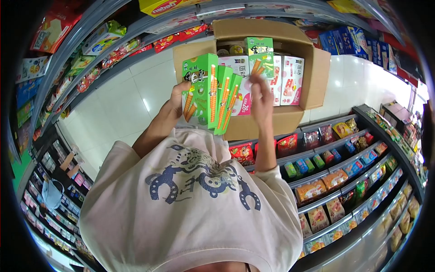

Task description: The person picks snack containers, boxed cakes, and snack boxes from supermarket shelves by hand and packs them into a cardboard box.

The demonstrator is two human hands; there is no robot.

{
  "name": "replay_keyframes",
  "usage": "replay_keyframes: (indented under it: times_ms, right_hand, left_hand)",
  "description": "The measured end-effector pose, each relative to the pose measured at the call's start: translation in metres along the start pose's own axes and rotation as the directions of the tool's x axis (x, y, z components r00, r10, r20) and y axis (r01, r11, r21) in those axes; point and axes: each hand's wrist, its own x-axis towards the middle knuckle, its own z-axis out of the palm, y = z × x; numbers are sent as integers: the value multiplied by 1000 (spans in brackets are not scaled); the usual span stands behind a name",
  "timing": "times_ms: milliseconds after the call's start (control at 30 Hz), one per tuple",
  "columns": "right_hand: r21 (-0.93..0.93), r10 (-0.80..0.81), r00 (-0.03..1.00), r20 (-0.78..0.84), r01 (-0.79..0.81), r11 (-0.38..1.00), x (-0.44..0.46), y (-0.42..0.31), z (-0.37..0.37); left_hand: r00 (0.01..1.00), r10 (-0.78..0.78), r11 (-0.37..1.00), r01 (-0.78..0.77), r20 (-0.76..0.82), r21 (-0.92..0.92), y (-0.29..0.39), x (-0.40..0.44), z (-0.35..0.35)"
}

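Several green snack boxes [199, 93] with wafer-roll pictures are fanned out side by side, and my left hand [176, 99] grips the leftmost one at its edge. My right hand [261, 99] is at the lower end of another green box [259, 47], over an open cardboard carton [317, 79]; its fingers are blurred, so its hold on the box is unclear. Inside the carton stand white and pink boxes [292, 81], and a round lid shows near its back.
Shelves of packaged snacks [335, 179] run along the lower right. More shelves [104, 43] curve across the upper left and top. Pale floor tiles [131, 90] show on the left. A person [52, 192] is by the shelving at the far left.
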Motion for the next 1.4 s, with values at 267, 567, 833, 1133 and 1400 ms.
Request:
replay_keyframes:
  times_ms: [267, 567, 833, 1133, 1400]
  right_hand:
    - [487, 173, 975, 141, -220, 845, -60, 17, 35]
    - [453, 158, 987, 11, -146, 879, -55, 33, 29]
    - [378, 186, 923, -336, -49, 925, -28, 71, -50]
    - [25, -88, 922, -377, 105, 994, 100, 131, -135]
    - [-55, -36, 982, -184, 26, 998, 186, 196, -116]
  left_hand:
    - [990, -136, 986, 140, -45, 92, -9, 6, 9]
    - [992, -114, 993, 114, -59, -3, -17, 7, 16]
    - [965, 84, 996, -77, -248, 38, -17, 8, 2]
    - [967, 85, 996, -79, -239, 33, -7, -10, -25]
    - [964, 94, 996, -91, -249, 22, -13, -15, -26]
